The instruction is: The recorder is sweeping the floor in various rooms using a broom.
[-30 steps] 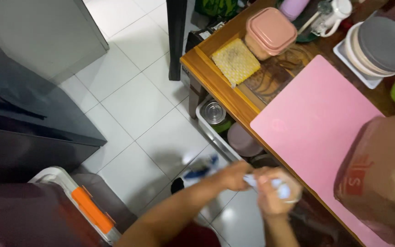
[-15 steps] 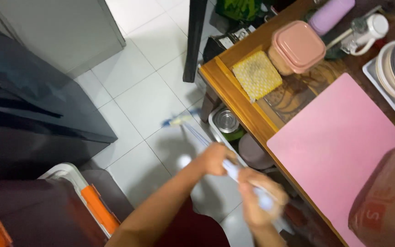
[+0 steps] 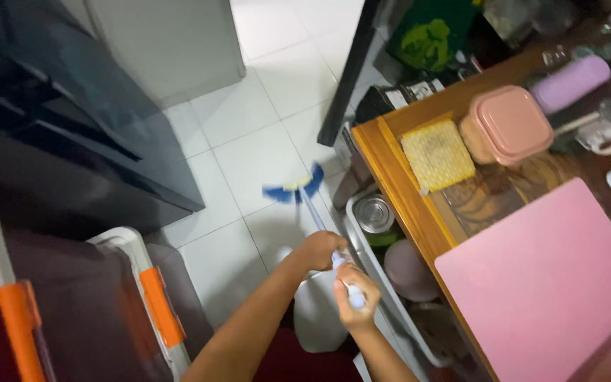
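I saw both hands wrapped around a pale broom handle, the left hand higher up the shaft, the right hand near its end, fingers of each curled tight on it. The blue bristle head rested on the white tiled floor, off the bench's near corner. Under the bench edge, a white bin held a round metal tin. On the wooden bench sat a square pink lidded box, a yellow woven mat and a smooth pink board.
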